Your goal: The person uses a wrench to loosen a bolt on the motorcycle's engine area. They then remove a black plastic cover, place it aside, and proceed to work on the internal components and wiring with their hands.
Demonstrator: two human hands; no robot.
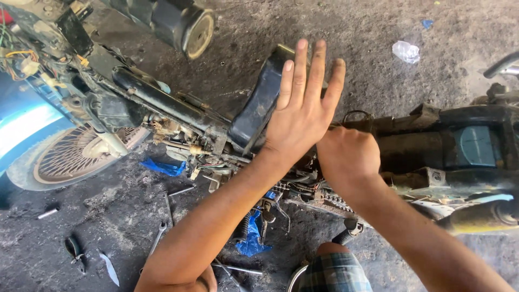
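Observation:
A stripped motorcycle frame (162, 100) lies across the view, with its spoked wheel (75, 154) at the left. My left hand (303, 108) is flat and spread, fingers pointing away, resting against a black boxy part (257, 105) at the middle of the frame. My right hand (348, 157) is closed into a fist just right of it, gripping something on the frame near a small metal loop (357, 114); what it holds is hidden. The drive chain (324, 197) runs below both hands.
Wrenches (162, 230) and metal rods (238, 267) lie on the dirty concrete floor below the frame, with blue rags (165, 167) and a second blue rag (251, 240). A clear plastic scrap (405, 51) lies at the upper right. My knee in checked shorts (335, 273) is at the bottom.

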